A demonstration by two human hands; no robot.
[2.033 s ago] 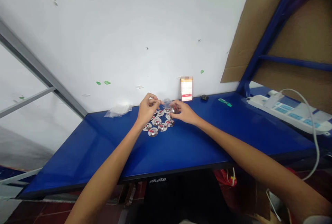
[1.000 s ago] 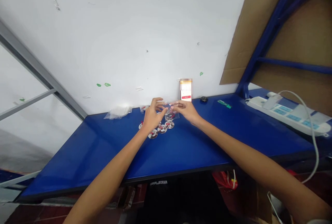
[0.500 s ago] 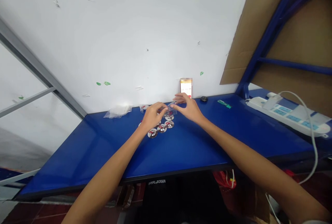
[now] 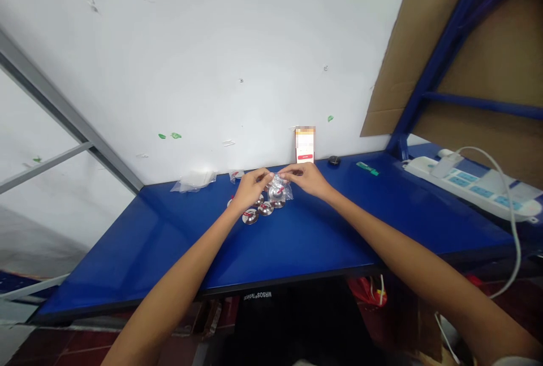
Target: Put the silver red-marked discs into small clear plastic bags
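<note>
Between my hands hangs a small clear plastic bag point(image 4: 287, 189) with a shiny round metal disc with a red loop inside or right behind it. The fingers of my left hand point(image 4: 253, 186) pinch the bag's upper left edge. My right hand point(image 4: 306, 178) pinches the upper right edge, thumb and finger pressed together. Below and left of the bag, several round silvery discs with red loops point(image 4: 250, 216) lie on the blue table point(image 4: 322, 236). Some discs are partly hidden by my left hand.
A stack of clear plastic bags point(image 4: 193, 180) lies at the back left, and a bagged disc point(image 4: 236, 175) is near the wall. A phone point(image 4: 305, 145) leans on the wall. A black object point(image 4: 334, 160), a green packet point(image 4: 367, 168) and a white power strip point(image 4: 470, 185) are on the right.
My right hand has closed its fingers and come down onto the bag's edge. The bag now hangs between both hands with a disc showing in or behind it, and more of the phone shows.
</note>
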